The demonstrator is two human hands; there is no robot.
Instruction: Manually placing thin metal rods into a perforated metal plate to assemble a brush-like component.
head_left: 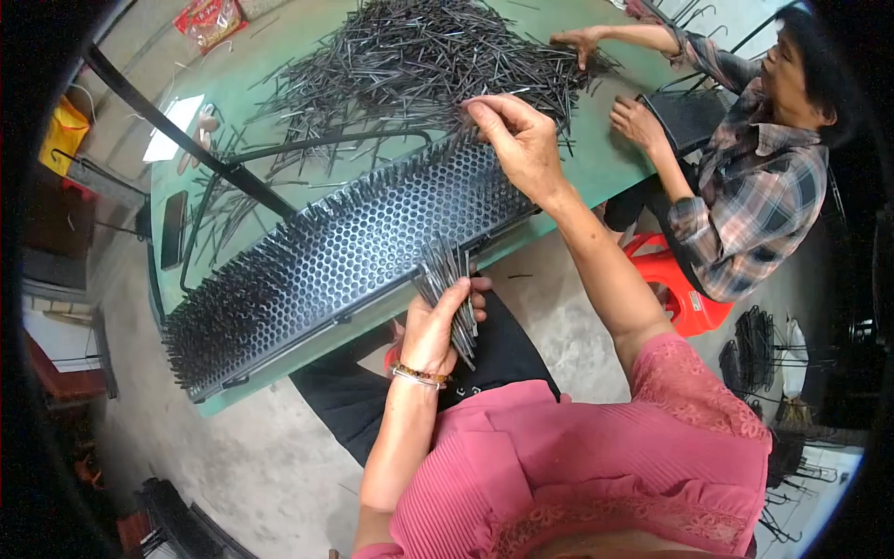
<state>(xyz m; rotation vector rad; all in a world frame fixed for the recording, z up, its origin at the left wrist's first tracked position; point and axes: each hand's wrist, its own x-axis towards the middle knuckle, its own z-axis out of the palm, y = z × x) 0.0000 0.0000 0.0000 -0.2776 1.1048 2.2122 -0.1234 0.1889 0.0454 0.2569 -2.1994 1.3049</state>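
My left hand (438, 326) is closed around a bundle of thin dark rods (447, 270), held over my lap by the near edge of a long black board. This perforated board (363, 238) is covered in small round holes and lies slantwise on the table. Rods stand upright in its holes, packed densely at the left end and in a band along the far edge. At the board's far right corner is my right hand (521, 144), thumb and forefinger pinched together beside the standing rods. Whatever is between those fingertips is too small to make out.
A big heap of loose rods (419, 61) covers the back of the green table (610, 158). Across the right corner sits a co-worker (754, 177), one hand reaching into the heap. A black metal frame (233, 177) and a phone (173, 228) are at the left. A red stool (684, 293) stands right.
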